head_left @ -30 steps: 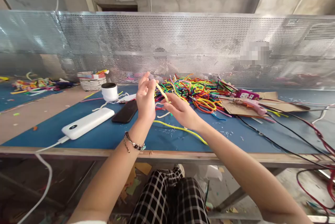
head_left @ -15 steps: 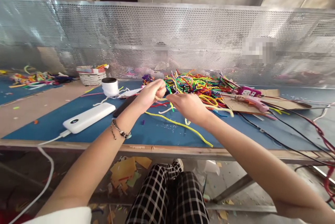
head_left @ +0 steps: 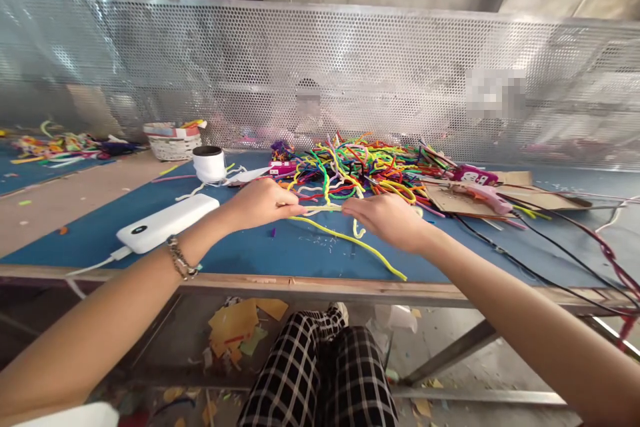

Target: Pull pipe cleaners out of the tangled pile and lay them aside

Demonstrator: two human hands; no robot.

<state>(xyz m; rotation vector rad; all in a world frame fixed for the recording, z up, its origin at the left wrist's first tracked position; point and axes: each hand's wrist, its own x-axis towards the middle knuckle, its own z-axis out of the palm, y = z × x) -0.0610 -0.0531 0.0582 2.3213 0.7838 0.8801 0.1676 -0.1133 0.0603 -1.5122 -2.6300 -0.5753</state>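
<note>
My left hand (head_left: pixel 260 204) and my right hand (head_left: pixel 387 219) are low over the blue table mat (head_left: pixel 240 254), each pinching one end of a short cream pipe cleaner (head_left: pixel 323 210) stretched level between them. Both hands have closed fingers. A long yellow pipe cleaner (head_left: pixel 350 242) lies on the mat just under and in front of them. Right behind the hands sits a big tangled heap of coloured pipe cleaners (head_left: pixel 365 170).
A white power bank (head_left: pixel 167 222) with its cable lies left, a white tape roll (head_left: pixel 209 164) and a small basket (head_left: pixel 173 140) behind it. A pink glue gun (head_left: pixel 480 195) rests on cardboard at right, with black and red cables. A perforated metal screen backs the table.
Both hands dropped from in front of me down to the mat and drew apart, pulling the cream pipe cleaner straight between them. My view tilted down slightly.
</note>
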